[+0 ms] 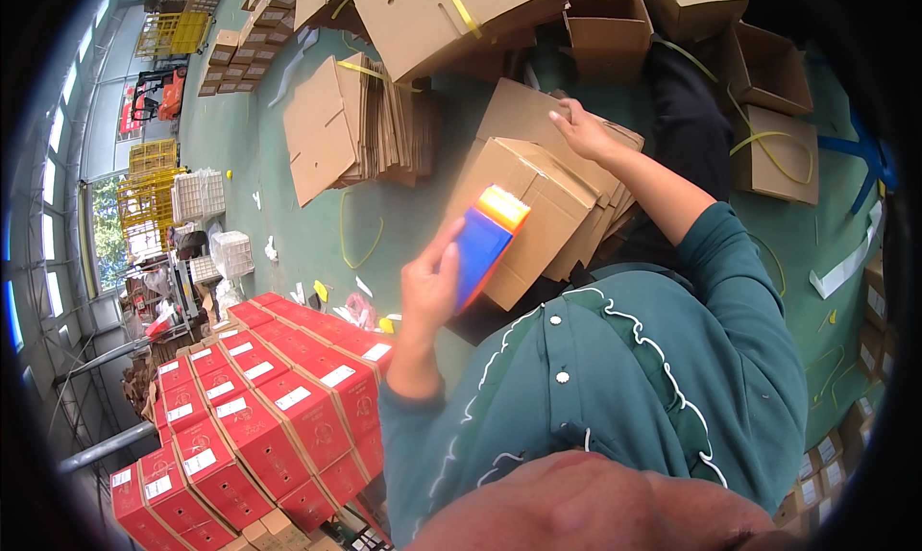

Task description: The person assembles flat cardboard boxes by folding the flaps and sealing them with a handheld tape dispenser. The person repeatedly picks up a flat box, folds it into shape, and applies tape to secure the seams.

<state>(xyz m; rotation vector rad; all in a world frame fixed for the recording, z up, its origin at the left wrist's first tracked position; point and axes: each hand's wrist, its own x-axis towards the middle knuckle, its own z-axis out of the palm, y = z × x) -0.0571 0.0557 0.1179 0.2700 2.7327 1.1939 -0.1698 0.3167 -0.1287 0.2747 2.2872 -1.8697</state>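
My left hand (429, 274) is wrapped round a blue and orange tape dispenser (485, 248), slightly blurred, with its bright orange end pointing up and away. The dispenser is beside a brown cardboard box (540, 215) in front of me, partly covering its left side in this view. My right hand (583, 131) is over the far cardboard flap (514, 114), its fingers stretched out and holding nothing I can see. Whether the fingertips touch the flap, I cannot tell. More flattened cardboard (615, 200) lies under and to the right of the box.
Beyond the box stands a bundle of folded cartons (365, 123). Open brown boxes (605, 32) line the far side, with another box (773, 152) at right. Stacked red cartons (259, 426) rise at lower left. A yellow strap (351, 253) lies on the green floor.
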